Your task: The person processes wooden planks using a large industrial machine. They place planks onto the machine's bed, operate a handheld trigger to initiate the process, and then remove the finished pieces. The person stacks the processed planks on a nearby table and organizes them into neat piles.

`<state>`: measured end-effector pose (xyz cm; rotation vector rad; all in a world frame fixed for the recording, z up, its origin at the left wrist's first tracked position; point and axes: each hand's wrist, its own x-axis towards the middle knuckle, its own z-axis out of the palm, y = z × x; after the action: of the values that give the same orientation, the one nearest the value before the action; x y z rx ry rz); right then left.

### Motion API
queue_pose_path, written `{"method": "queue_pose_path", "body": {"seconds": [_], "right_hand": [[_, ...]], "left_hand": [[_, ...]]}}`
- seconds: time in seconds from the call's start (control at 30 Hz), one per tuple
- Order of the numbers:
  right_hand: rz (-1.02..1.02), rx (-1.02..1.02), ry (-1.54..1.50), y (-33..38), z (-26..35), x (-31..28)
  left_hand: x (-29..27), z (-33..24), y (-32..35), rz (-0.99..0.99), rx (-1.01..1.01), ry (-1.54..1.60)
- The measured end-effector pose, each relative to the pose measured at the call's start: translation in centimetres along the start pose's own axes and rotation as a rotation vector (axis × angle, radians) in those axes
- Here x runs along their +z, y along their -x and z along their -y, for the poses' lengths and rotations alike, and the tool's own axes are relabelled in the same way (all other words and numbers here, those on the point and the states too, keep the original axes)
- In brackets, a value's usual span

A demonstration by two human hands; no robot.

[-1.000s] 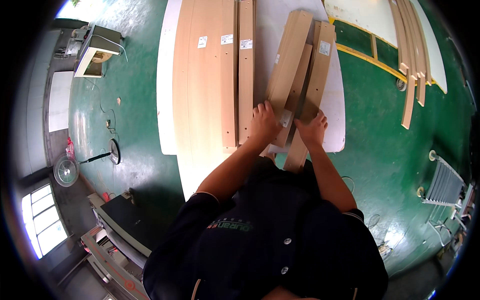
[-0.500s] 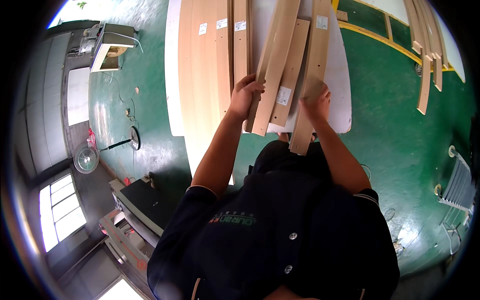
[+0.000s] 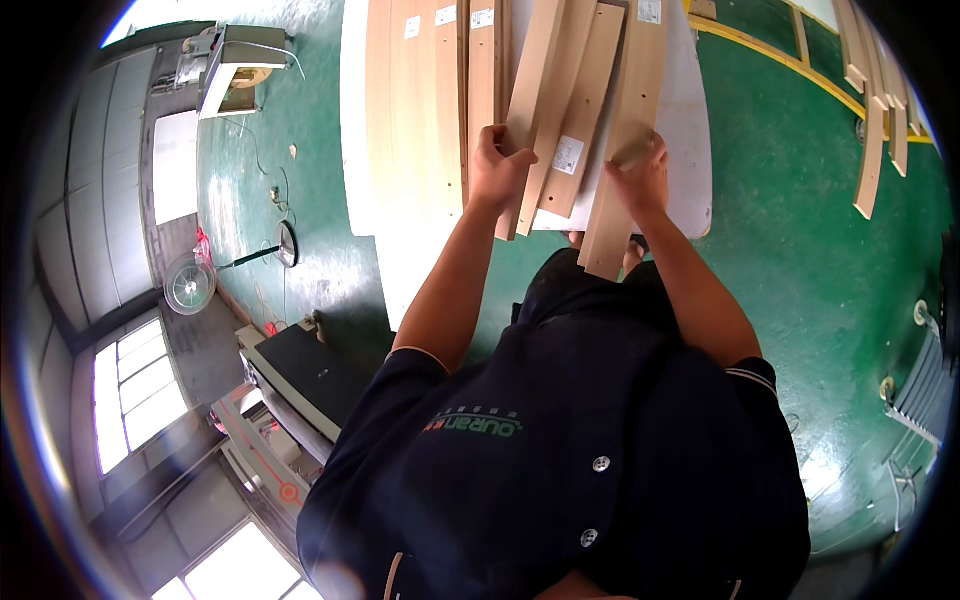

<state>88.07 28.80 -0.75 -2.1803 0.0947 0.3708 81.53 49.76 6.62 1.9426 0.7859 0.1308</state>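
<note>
My left hand (image 3: 502,170) grips a long light-brown wooden board (image 3: 537,70) near its close end, thumb across its face. On the right, my right hand (image 3: 640,180) is closed round another long wooden board (image 3: 632,110), whose near end juts past the table edge toward my body. Between them lie a board next to my left one and a shorter board (image 3: 590,95) with a white label (image 3: 568,155) and small holes. The far ends of the held boards run out of the picture.
More labelled boards (image 3: 410,120) lie side by side on the left of the white table (image 3: 685,190). A yellow frame (image 3: 770,55) with stacked wooden strips (image 3: 870,165) stands at far right. On the green floor at left are a fan (image 3: 190,285) and a cord.
My left hand has shifted its grip, and the board in it has turned, showing a broader face. My right hand still holds its board. The whole view has shifted slightly.
</note>
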Motion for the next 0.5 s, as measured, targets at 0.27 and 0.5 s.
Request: {"method": "queue_pose_path", "body": {"seconds": [0.27, 0.5], "right_hand": [[0.033, -0.005, 0.016, 0.2, 0.2, -0.5], [0.032, -0.007, 0.026, -0.1, -0.3, -0.3]], "left_hand": [[2.6, 4.0, -1.2, -0.029, 0.162, -0.372], [2.7, 1.3, -2.0, 0.151, 0.04, -0.642]]}}
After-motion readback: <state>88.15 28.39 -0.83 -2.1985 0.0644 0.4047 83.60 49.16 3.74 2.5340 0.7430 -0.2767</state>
